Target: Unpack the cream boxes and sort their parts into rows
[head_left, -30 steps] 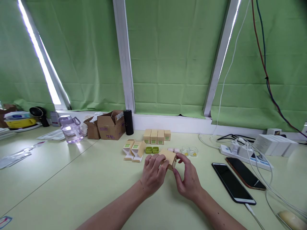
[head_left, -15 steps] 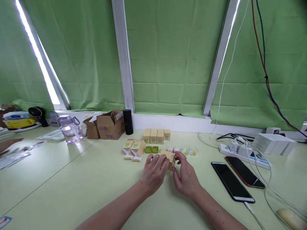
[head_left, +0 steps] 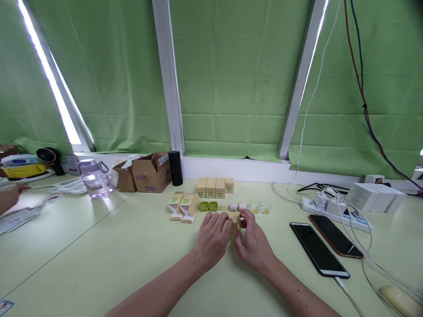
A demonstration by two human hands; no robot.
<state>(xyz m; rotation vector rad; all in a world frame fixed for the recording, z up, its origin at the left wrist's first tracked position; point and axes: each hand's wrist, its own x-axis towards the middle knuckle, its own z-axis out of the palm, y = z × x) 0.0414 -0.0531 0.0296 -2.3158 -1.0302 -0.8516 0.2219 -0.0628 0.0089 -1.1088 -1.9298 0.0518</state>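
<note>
Small cardboard box [head_left: 235,223], and it's between our hands, just below centre! Our left hand [head_left: 211,235] curls its fingers over the near-left side; our right hand [head_left: 255,242] pinches the right end between thumb and forefinger. Straight up at twelve from the box, we've got pale pink pieces [head_left: 233,206]; at ten, two green cups [head_left: 213,206]; at two, clear cups [head_left: 265,208]. Farther out, at eleven, a row of cardboard boxes [head_left: 220,189]! Way over at nine, another person's hand [head_left: 9,198]; at three, our power strip [head_left: 355,222].
</note>
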